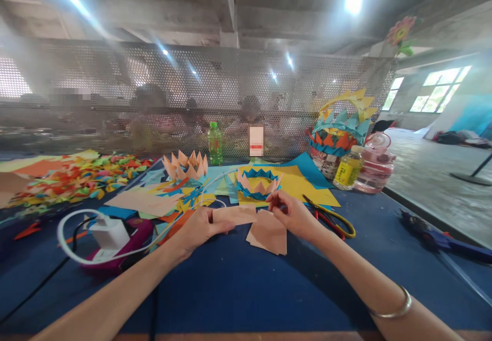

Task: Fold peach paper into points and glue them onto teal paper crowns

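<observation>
My left hand (203,227) pinches a folded strip of peach paper (235,215) by its left end, thumb on top. My right hand (289,212) is just right of the strip, fingers loosely curled and apart, with nothing seen in them. Beneath it lies a small stack of square peach paper sheets (268,232). Just beyond my hands a ring of folded blue and peach paper points (259,183) rests on a yellow sheet (307,179). Scissors with yellow handles (342,223) lie right of my right hand.
A power strip (119,249) with a white charger (109,232) and cables sits at left. Farther back are a heap of folded paper pieces (92,177), a peach paper crown (186,167) and a green bottle (215,144). Pink jug (374,167) and glue gun (442,238) stand and lie right.
</observation>
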Demonstrator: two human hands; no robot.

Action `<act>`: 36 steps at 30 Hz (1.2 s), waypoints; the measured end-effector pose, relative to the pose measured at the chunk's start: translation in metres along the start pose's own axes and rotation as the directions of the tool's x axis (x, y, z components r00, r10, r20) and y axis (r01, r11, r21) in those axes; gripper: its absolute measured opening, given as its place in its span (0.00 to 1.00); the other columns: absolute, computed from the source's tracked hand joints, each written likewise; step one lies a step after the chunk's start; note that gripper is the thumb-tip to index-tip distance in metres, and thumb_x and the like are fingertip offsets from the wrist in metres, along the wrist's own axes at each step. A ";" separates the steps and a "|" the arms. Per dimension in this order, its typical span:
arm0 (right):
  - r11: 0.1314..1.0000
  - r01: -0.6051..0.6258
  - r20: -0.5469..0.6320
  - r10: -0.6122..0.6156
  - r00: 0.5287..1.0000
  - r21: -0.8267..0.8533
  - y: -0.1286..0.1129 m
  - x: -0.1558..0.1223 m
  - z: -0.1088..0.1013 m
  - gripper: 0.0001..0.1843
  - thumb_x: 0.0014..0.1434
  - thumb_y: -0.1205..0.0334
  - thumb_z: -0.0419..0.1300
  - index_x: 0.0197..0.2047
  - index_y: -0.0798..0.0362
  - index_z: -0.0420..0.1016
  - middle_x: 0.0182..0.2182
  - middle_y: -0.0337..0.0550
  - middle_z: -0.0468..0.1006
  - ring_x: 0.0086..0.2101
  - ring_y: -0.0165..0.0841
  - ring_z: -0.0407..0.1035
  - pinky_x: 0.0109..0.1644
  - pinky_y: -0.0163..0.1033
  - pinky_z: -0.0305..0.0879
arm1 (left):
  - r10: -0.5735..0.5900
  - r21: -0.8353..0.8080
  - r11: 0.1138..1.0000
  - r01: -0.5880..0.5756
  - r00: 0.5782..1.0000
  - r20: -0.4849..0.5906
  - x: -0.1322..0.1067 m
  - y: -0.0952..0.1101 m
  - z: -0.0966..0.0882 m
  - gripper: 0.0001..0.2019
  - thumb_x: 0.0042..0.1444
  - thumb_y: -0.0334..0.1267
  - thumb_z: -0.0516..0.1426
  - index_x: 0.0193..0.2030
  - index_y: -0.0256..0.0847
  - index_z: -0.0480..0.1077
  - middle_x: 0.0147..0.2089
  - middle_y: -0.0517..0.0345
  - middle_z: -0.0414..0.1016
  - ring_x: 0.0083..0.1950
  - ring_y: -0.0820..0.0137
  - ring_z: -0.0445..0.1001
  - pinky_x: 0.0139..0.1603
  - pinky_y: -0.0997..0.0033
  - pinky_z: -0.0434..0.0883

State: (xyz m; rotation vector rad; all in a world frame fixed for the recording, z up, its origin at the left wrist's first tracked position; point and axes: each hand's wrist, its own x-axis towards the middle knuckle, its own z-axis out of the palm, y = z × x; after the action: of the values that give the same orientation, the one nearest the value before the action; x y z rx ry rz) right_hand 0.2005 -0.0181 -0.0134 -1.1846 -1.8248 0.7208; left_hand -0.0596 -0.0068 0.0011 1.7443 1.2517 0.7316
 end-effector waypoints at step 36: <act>0.999 0.050 -0.046 -0.050 0.998 0.017 -0.005 -0.004 0.014 0.14 0.60 0.50 0.58 0.32 0.53 0.71 0.25 0.38 0.73 0.27 0.30 0.65 0.31 0.34 0.60 | 0.116 -0.187 0.975 -0.117 0.993 -0.014 -0.001 0.004 0.001 0.24 0.53 0.59 0.56 0.23 0.38 0.72 0.25 0.57 0.72 0.30 0.70 0.68 0.35 0.71 0.64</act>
State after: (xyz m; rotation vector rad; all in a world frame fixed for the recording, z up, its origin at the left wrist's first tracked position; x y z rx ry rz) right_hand 0.1867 -0.0238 -0.0181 -1.1305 -1.7998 0.6757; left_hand -0.0570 -0.0086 0.0043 1.6715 1.0524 0.8913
